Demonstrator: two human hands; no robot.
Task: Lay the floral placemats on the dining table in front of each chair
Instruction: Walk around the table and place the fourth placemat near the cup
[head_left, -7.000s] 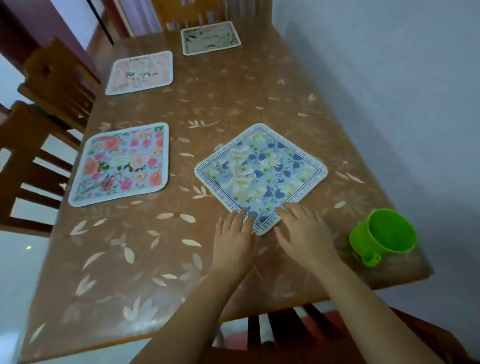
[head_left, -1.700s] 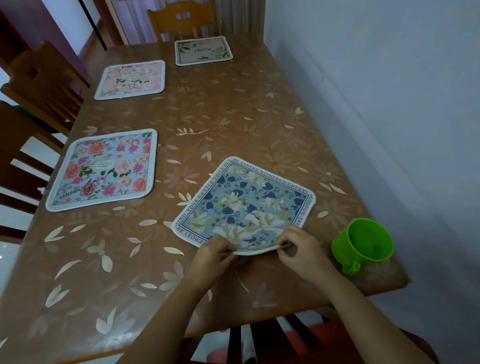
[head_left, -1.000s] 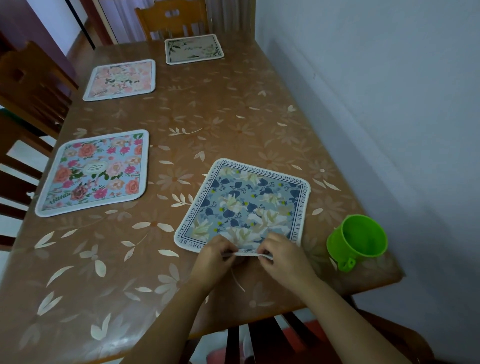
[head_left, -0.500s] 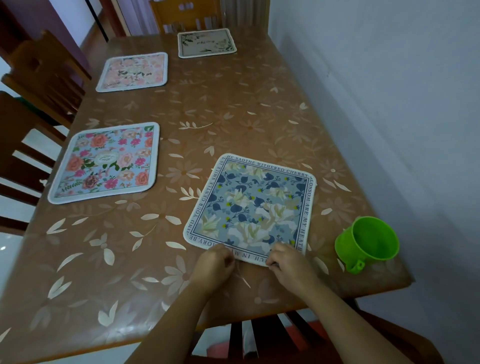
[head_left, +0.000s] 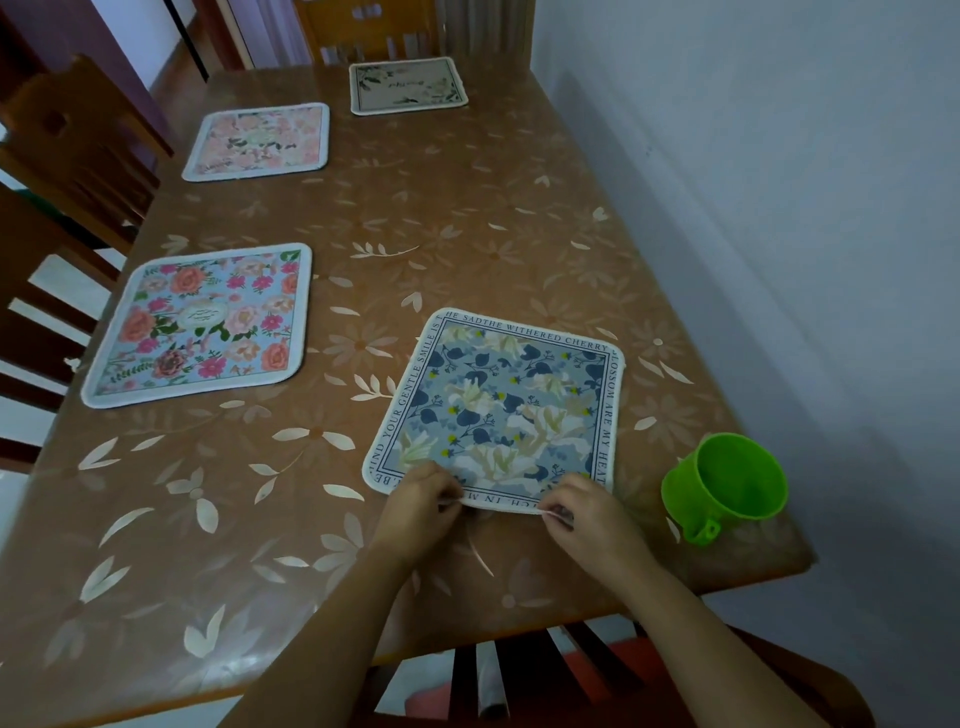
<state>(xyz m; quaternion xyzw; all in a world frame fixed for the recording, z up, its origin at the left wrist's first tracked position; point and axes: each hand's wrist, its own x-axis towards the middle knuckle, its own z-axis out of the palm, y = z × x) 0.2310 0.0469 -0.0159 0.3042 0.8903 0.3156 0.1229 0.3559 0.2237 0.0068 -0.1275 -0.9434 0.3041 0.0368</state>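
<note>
Four square placemats with rounded corners and pale stitched borders lie on the long brown surface, which has a glossy covering printed with cream leaves and daisies. Nearest is the blue placemat, a soft-looking cloth of navy leaves and white blooms framed by a line of printed lettering. To its left sits the rose placemat, bright with coral and pink flowers. Farther along that side is the pale pink placemat, and at the far end the cream placemat. Wooden chairs stand along the left side. A green cup of shiny plastic, its handle toward the near edge, stands to the right of the blue one, close to the grey wall.

Both hands are at the blue placemat's near edge. The left hand pinches that edge close to its left corner, fingers curled in. The right hand pinches it close to the right corner, and the hem between them lifts a little. The slatted back of a dark chair shows just below the surface's edge, between the forearms.

Seven seconds back this placemat sat cornerwise like a diamond, with both hands flat on its near point. Now its near edge runs nearly along the surface's edge, only slightly skewed. The other three mats and the cup lie where they did.
</note>
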